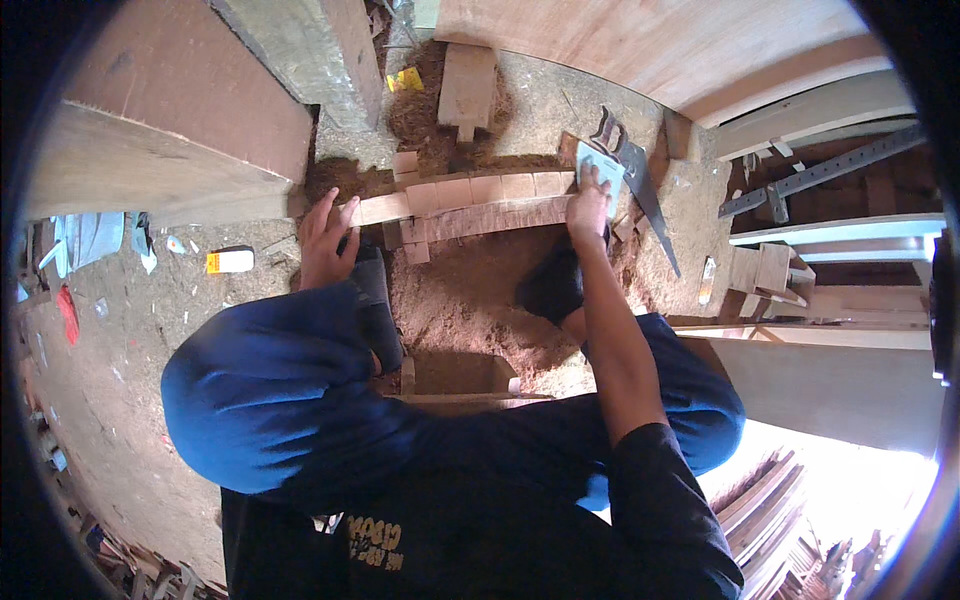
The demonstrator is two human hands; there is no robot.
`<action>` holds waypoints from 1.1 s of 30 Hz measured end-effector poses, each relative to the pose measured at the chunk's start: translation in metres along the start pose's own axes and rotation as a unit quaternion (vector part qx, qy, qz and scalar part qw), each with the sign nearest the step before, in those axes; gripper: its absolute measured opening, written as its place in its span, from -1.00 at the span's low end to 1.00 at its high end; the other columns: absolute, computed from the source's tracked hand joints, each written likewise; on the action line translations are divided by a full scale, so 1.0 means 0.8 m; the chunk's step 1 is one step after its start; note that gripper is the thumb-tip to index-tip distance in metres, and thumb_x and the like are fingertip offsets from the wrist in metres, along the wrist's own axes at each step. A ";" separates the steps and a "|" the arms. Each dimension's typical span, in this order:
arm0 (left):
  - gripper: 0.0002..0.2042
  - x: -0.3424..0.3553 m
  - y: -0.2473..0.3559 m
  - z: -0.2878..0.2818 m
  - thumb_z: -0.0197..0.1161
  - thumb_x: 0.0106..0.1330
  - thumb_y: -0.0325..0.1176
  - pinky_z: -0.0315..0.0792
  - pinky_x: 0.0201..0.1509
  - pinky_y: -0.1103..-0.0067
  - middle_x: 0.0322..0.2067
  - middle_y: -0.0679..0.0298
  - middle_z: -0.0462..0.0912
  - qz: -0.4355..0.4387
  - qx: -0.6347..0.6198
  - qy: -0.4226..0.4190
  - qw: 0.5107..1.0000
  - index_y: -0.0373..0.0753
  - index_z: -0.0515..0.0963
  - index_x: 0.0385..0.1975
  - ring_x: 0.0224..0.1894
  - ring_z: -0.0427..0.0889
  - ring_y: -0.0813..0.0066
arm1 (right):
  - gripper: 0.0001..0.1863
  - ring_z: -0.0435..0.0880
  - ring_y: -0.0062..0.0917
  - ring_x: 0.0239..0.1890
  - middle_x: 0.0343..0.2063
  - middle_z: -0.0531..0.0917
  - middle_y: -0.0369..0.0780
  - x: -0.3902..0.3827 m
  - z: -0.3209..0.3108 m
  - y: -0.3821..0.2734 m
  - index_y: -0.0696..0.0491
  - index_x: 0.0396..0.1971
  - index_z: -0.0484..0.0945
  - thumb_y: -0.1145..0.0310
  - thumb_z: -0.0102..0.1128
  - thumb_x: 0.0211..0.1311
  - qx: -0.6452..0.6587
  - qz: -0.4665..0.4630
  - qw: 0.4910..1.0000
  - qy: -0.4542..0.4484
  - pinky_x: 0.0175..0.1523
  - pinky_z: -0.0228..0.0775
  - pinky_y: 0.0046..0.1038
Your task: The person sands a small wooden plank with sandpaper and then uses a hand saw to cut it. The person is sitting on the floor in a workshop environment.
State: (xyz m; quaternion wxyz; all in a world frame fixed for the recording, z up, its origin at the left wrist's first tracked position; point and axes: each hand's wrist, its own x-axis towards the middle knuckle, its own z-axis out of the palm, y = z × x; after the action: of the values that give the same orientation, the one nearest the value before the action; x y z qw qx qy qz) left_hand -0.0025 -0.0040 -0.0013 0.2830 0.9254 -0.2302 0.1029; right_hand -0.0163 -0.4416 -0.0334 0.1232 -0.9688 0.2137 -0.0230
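Note:
A row of small wooden blocks (pixel 487 190) lies across the floor between my hands, along a longer wooden strip (pixel 490 219). At its left end rests my left hand (pixel 328 240), fingers apart, with the fingertips beside the end block. My right hand (pixel 590 208) is closed over a pale blue flat rectangular piece (pixel 606 168) at the right end of the row; its exact kind is unclear. Just beyond that hand lies a handsaw (pixel 647 195) with a dark handle. Short wood pieces (pixel 415 252) sit crosswise under the left part of the strip.
A thick timber (pixel 190 150) stands at the left and a broad wooden panel (pixel 660 45) at the far side. A wooden paddle-shaped block (pixel 467 88) lies on sawdust ahead. There is a white-and-orange container (pixel 231 261) at left and a metal square (pixel 800 180) on the right.

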 end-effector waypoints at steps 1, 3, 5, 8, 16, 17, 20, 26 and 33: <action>-0.56 -0.003 -0.006 0.003 0.16 0.21 -0.40 0.15 0.30 0.27 0.24 0.12 0.27 -0.004 -0.001 0.004 1.000 -0.05 0.45 0.14 0.23 0.28 0.06 | -0.34 0.15 0.15 0.28 0.27 0.29 -0.12 -0.004 0.003 -0.007 -0.02 0.30 0.18 0.49 0.00 0.12 -0.013 -0.021 1.000 -0.004 0.29 0.09 0.04; -0.55 -0.003 -0.008 0.005 0.19 0.19 -0.38 0.15 0.29 0.27 0.24 0.15 0.27 -0.012 -0.002 0.011 1.000 -0.02 0.46 0.14 0.22 0.29 0.08 | -0.34 0.18 0.17 0.26 0.27 0.29 -0.12 -0.004 -0.006 -0.011 -0.02 0.30 0.17 0.48 -0.01 0.12 -0.003 -0.055 0.998 -0.030 0.29 0.09 0.06; -0.56 -0.001 0.001 0.002 0.18 0.19 -0.38 0.15 0.29 0.27 0.24 0.15 0.27 -0.014 -0.006 0.007 1.000 -0.02 0.46 0.13 0.22 0.29 0.08 | -0.33 0.18 0.16 0.26 0.28 0.28 -0.13 0.007 -0.017 0.014 0.00 0.29 0.19 0.50 0.00 0.09 0.046 -0.003 0.998 -0.043 0.30 0.08 0.04; -0.60 0.002 0.006 -0.003 0.11 0.26 -0.41 0.15 0.30 0.27 0.25 0.08 0.26 -0.004 0.007 -0.001 1.000 -0.11 0.43 0.14 0.24 0.27 0.05 | -0.34 0.22 0.13 0.26 0.29 0.27 -0.14 -0.006 -0.004 0.004 -0.01 0.26 0.25 0.56 -0.03 0.05 0.013 -0.002 1.000 0.000 0.33 0.07 -0.04; -0.60 -0.002 -0.004 0.000 0.11 0.25 -0.42 0.15 0.29 0.28 0.24 0.08 0.27 -0.001 0.001 0.007 1.000 -0.12 0.44 0.13 0.24 0.28 0.05 | -0.31 0.04 0.07 0.35 0.31 0.22 -0.14 -0.029 0.008 -0.017 -0.06 0.33 0.14 0.50 0.01 0.12 0.056 0.016 0.998 -0.024 0.34 -0.01 0.06; -0.60 -0.002 -0.008 0.002 0.11 0.25 -0.42 0.16 0.29 0.28 0.24 0.08 0.28 -0.002 0.001 0.012 1.000 -0.12 0.44 0.12 0.23 0.29 0.05 | -0.32 0.05 0.07 0.35 0.31 0.22 -0.12 -0.035 0.003 -0.019 -0.04 0.33 0.14 0.49 -0.01 0.13 0.034 -0.043 0.998 -0.031 0.34 -0.01 0.06; -0.60 0.004 0.005 0.001 0.11 0.25 -0.42 0.16 0.29 0.28 0.23 0.06 0.28 0.006 0.002 0.009 1.000 -0.11 0.45 0.12 0.22 0.30 0.04 | -0.34 0.06 0.07 0.34 0.32 0.20 -0.11 -0.033 -0.001 0.017 -0.02 0.32 0.15 0.49 -0.03 0.14 0.108 -0.034 0.993 -0.020 0.34 -0.03 0.09; -0.60 -0.001 -0.013 0.000 0.11 0.25 -0.40 0.15 0.29 0.28 0.22 0.03 0.29 0.011 0.010 0.007 1.000 -0.12 0.45 0.12 0.22 0.30 0.03 | -0.40 0.10 0.06 0.33 0.30 0.24 -0.08 -0.051 0.006 -0.031 -0.09 0.31 0.18 0.41 -0.02 0.23 0.019 -0.081 0.996 -0.015 0.34 0.05 -0.02; -0.55 0.001 -0.013 0.010 0.17 0.19 -0.37 0.17 0.28 0.24 0.22 0.13 0.29 0.008 -0.003 0.020 1.000 0.00 0.45 0.14 0.20 0.31 0.05 | -0.39 0.12 0.04 0.33 0.31 0.23 -0.12 -0.063 0.016 -0.045 -0.08 0.32 0.18 0.16 0.02 0.27 -0.031 -0.150 0.988 -0.018 0.32 0.02 0.07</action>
State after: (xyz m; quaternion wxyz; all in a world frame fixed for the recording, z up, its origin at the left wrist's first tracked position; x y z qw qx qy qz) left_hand 0.0033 -0.0014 -0.0126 0.2893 0.9206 -0.2319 0.1228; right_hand -0.0463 -0.3861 -0.0364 0.0917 -0.9936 0.0642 -0.0173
